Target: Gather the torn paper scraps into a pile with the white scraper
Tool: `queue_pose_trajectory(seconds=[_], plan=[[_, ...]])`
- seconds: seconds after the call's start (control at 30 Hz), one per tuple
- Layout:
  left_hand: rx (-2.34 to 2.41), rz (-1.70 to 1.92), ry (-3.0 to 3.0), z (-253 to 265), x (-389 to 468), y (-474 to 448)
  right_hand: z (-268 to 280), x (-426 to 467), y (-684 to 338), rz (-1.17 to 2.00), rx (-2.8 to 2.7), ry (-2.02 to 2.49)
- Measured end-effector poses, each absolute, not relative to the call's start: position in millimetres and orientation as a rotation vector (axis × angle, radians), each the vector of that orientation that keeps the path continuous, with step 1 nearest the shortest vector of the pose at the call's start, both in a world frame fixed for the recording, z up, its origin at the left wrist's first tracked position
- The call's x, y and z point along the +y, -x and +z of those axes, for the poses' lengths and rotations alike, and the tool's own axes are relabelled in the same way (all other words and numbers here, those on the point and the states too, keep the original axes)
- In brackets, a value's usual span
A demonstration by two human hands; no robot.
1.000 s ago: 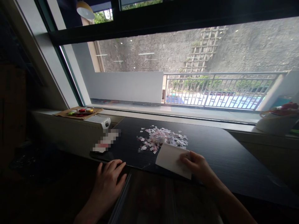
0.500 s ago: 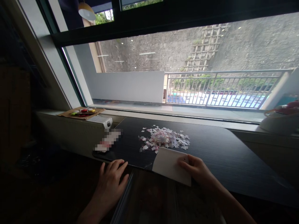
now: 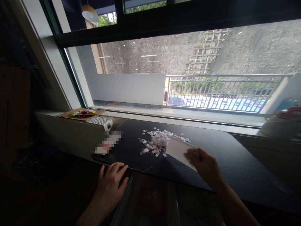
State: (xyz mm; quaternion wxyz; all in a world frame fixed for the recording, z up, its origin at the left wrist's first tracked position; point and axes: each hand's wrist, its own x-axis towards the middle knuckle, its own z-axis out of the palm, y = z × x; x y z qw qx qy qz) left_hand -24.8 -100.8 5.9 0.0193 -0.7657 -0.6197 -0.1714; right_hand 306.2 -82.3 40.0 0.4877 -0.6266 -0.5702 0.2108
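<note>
A black wood-grained tabletop (image 3: 237,166) is set below one dark-framed window (image 3: 145,62). At centre, small pale paper squares (image 3: 155,142), too many to be counted, are heaped. Right of centre, one flat white sheet (image 3: 178,150) is pinched by the right hand (image 3: 205,163); at lower left, the left hand (image 3: 113,180) is held loosely spread near the tabletop's edge.

the left forearm (image 3: 90,213) rises obliquely from the lower edge of the view; the left hand (image 3: 111,180) is shown back uppermost, its fingers slightly parted and gently bent, the thumb standing apart from the index finger. the right forearm (image 3: 237,202) enters from the lower right, and the right hand (image 3: 204,163) is closed in a pinching grip, thumb toward the wearer, blurred at its tip, the fingers mostly hidden.
</note>
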Motion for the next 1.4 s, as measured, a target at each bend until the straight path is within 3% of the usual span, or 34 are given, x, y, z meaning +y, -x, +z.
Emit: queue_pose_trajectory(seconds=[0.77,1.03,1.23,1.4], plan=[[-1.878,-0.514,2.302,-4,-98,32,55,-94,-324,0.594,-1.398,1.495],[-1.831,-0.530,2.301,6,-93,31,62,-100,-338,0.325,-1.407,1.665],[-1.504,-0.576,2.664,58,-69,-45,61,-106,-358,0.321,-1.332,1.682],[-1.497,-0.250,2.913,69,-44,-125,45,-104,-370,0.417,-1.180,1.649]])
